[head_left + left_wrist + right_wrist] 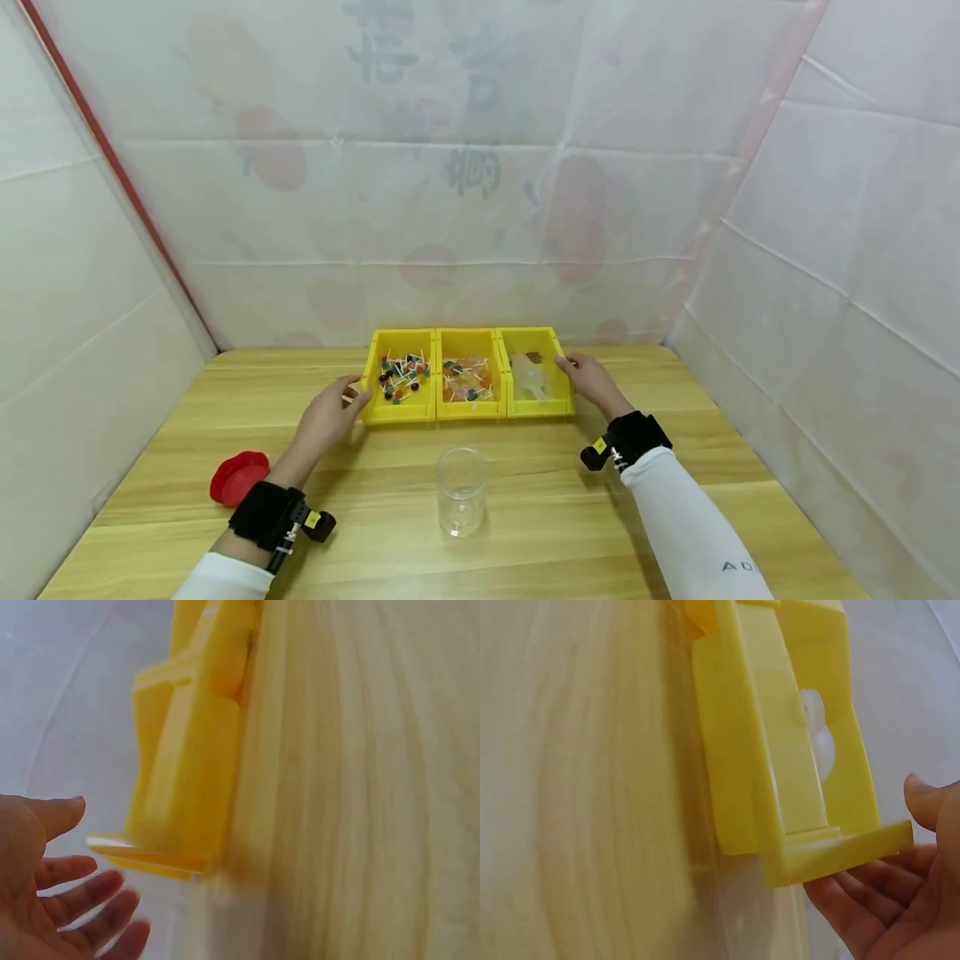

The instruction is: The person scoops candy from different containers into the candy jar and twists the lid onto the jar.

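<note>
Three joined yellow bins point(470, 333) stand at the back of the table. In the left bin lie small coloured pieces on white sticks point(402, 379). The middle bin holds more stick pieces point(467, 381) among orange and pale ones. A translucent whitish item point(531, 379) lies in the right bin. My left hand point(330, 414) is beside the left end; in the left wrist view its fingers point(101, 911) are spread, apart from the bin. My right hand point(595, 383) is at the right end, fingers point(881, 889) against the outer wall, thumb raised off the rim.
A clear plastic jar point(461, 492), without a lid on it, stands upright in front of the bins. A red scalloped lid or dish point(238, 478) lies near my left wrist. White sheeting point(465, 208) hangs behind the wooden table point(540, 533) and along both sides.
</note>
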The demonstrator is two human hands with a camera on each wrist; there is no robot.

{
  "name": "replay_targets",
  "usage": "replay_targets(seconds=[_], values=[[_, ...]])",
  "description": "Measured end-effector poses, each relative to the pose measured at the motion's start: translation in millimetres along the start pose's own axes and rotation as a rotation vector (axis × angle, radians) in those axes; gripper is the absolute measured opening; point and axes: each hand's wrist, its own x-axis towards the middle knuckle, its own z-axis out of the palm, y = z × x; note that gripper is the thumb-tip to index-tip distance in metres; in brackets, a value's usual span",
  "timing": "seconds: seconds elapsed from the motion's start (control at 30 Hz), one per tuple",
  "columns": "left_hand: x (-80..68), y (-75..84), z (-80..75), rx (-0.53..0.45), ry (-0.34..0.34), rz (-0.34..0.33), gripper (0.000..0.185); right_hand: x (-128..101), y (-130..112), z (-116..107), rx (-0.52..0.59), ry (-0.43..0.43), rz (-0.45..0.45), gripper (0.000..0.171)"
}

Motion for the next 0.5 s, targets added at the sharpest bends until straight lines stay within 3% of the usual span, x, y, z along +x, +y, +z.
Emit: replay_targets(seconds=[0.2, 0.5], values=[[-19.9, 11.6, -7.2, -0.003, 0.014, 0.088, 0.058, -14, -1, 4, -0.003, 0.024, -0.014, 0.063], [-43.3, 32.4, -5.8, -0.173, -0.088, 0.176, 0.058, -31, -1, 13, 0.036, 0.03, 0.043, 0.069]])
